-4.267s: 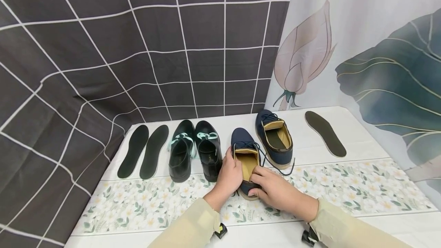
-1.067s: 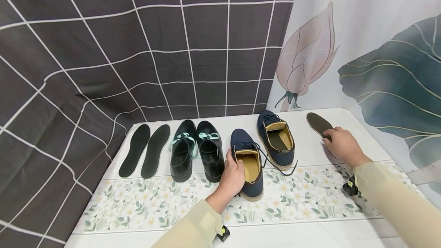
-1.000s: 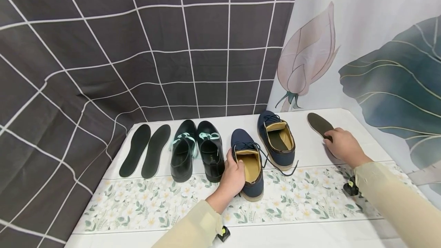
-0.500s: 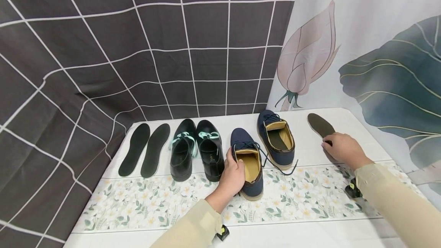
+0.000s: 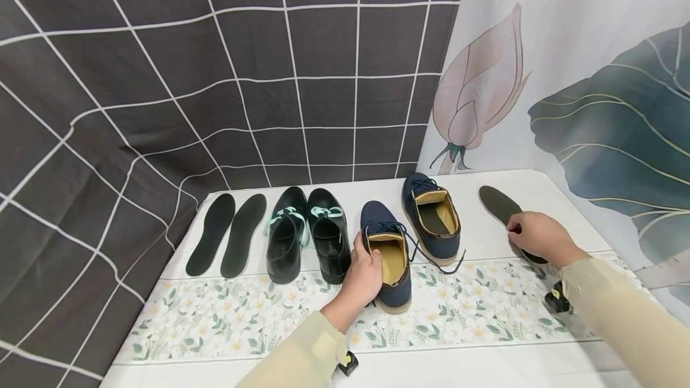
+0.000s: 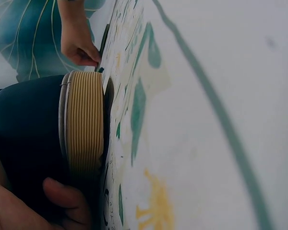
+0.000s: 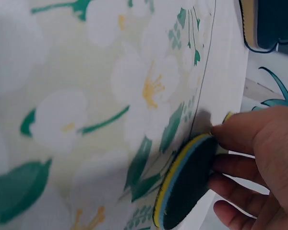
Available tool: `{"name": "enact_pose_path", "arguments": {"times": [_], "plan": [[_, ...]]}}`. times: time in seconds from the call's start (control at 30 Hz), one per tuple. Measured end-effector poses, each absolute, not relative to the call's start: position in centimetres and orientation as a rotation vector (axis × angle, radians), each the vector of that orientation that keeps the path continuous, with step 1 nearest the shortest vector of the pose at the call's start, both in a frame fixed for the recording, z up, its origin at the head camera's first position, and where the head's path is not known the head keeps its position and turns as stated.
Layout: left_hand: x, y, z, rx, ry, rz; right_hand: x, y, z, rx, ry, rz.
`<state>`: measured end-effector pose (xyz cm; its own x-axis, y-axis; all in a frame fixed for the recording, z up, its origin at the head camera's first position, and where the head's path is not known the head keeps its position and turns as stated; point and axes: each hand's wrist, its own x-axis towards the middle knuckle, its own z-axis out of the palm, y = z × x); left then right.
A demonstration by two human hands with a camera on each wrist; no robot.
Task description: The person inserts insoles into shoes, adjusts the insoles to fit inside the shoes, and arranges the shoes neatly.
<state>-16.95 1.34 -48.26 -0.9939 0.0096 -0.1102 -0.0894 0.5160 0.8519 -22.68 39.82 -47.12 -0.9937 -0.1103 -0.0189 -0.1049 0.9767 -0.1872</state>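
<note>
My left hand [image 5: 363, 274] grips the left side of the nearer navy shoe [image 5: 396, 297], thumb over its collar. The shoe stands upright on the table, toe pointing away, its tan lining bare to the heel. Off to the right, my right hand [image 5: 544, 238] pinches a dark insole [image 5: 497, 201] around its middle. In the right wrist view the insole [image 7: 194, 179] shows a yellow and blue layered edge and tilts, with the fingers [image 7: 237, 167] along one face. The second navy shoe [image 5: 436, 220] stands between the hands, a dark insole inside it.
Left of the navy pair stand two black shoes, a right one [image 5: 330, 232] and a left one [image 5: 284, 250], with mint laces. Two more dark insoles, one [image 5: 211, 232] beside the other [image 5: 244, 235], lie farther left. A loose navy lace [image 5: 450, 269] trails on the table [image 5: 242, 370].
My right hand has left the nearer navy shoe's heel, gone right and taken hold of the insole. In the last half second the insole has shifted slightly towards me. My left hand stays put.
</note>
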Motion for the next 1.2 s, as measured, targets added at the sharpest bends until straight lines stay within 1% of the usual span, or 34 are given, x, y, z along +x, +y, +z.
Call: {"name": "enact_pose_path", "arguments": {"times": [0.3,0.7,0.83,1.0,1.2], "plan": [[-17.2,1.2,-48.1,-0.084,2.637,1.486,-22.9,39.7,-46.9,-0.129,3.076,-0.29],[-17.0,1.3,-48.4,-0.056,2.627,1.489,-23.8,40.5,-48.2,-0.013,3.113,-0.365],[-17.0,1.3,-48.4,-0.054,2.622,1.497,-24.0,40.2,-48.4,0.028,3.092,-0.26],[-16.9,1.4,-48.3,-0.06,2.618,1.503,-24.1,39.9,-48.4,-0.01,3.102,-0.095],[-17.0,1.2,-48.3,-0.064,2.622,1.499,-24.2,39.7,-48.5,-0.037,3.123,-0.073]]}}
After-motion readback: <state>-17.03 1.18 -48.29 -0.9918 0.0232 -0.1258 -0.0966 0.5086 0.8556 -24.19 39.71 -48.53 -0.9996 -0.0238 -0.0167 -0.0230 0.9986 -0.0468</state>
